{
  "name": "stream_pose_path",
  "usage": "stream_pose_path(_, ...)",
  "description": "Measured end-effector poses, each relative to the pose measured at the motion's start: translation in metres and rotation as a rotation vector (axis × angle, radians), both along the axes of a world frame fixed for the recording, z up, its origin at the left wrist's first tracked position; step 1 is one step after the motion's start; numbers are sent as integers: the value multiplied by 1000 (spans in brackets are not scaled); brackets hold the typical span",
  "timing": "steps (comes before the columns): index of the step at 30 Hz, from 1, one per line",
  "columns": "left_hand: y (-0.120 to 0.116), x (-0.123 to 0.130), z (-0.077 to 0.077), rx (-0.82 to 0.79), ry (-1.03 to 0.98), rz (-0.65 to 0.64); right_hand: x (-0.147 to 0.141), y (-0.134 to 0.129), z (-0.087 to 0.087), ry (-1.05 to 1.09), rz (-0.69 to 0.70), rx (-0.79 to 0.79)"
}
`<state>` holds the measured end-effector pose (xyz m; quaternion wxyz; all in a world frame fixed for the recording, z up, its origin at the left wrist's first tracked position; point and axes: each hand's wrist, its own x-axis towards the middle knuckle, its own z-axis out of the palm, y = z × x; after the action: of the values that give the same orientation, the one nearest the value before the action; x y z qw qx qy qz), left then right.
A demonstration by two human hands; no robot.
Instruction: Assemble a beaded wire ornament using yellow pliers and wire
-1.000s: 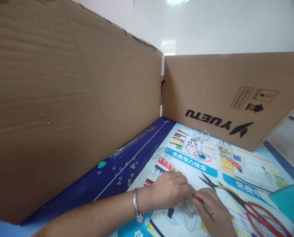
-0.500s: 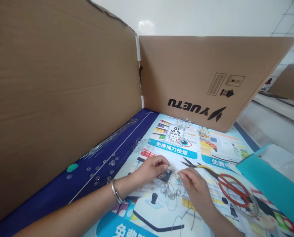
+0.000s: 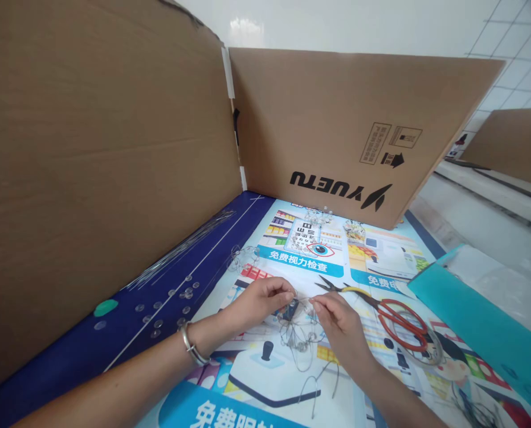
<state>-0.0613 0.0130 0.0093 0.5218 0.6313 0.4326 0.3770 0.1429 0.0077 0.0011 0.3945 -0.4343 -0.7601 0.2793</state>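
Wire tangle [image 3: 299,351] w/ clear beads [image 3: 312,336]

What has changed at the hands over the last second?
The left hand and right hand, close together at first, have drawn slightly apart. They now seem to pinch a thin strand between them, above the wire tangle. The head view has swung right. The pliers and scissors lie as they were.

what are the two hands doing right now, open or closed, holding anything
Left hand: closed, fingers pinching a thin clear strand.
Right hand: closed, fingers apparently pinching the same strand; too small to be sure.
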Motion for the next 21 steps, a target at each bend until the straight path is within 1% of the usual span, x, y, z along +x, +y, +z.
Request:
stream_pose_path(5,0,0,1,12,20,-22,0,-2,1,7,22,14)
stream_pose_path(12,-3,1,1,71,93,-3,1,-3,2,12,29,25)
stream_pose_path(17,-5,2,1,69,85,-9,1,-4,3,12,23,35)
stream_pose_path(21,-6,2,3,63,90,-8,0,-4,4,13,76,95)
